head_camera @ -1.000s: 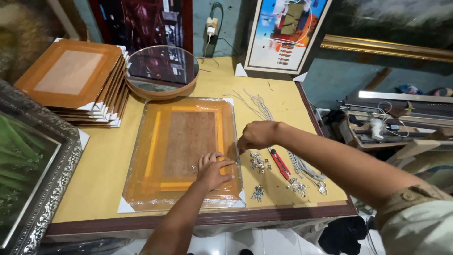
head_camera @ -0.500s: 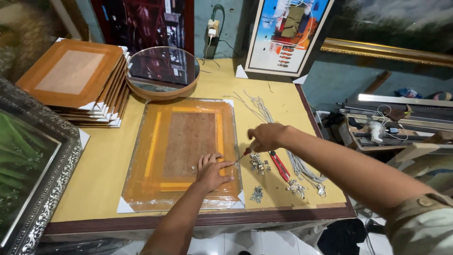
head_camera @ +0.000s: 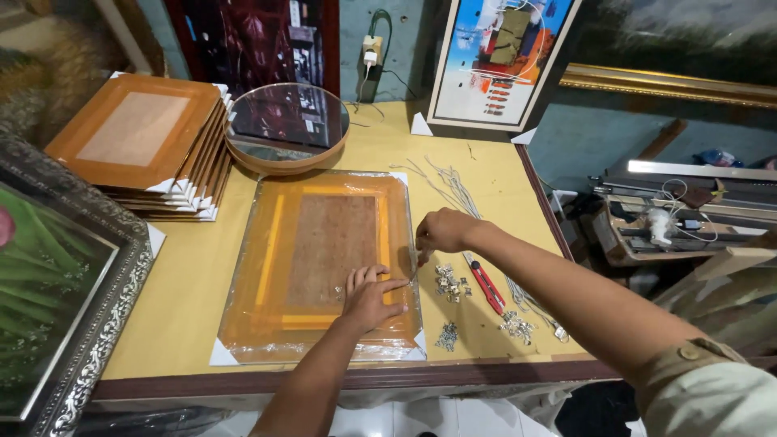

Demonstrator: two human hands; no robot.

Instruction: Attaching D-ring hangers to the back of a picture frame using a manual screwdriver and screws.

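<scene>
While hands work, screws (head_camera: 450, 283) flank the frame (head_camera: 324, 263).

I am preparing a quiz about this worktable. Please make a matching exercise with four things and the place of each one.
Things:
1. round mirror
2. stack of frames
3. red-handled tool
4. left hand

Places:
A. at the table's far left corner
B. flat on the wrapped frame
C. lying right of the wrapped frame, beside small metal hardware
D. just beyond the wrapped frame

Pairs: 1-D, 2-A, 3-C, 4-B
</scene>
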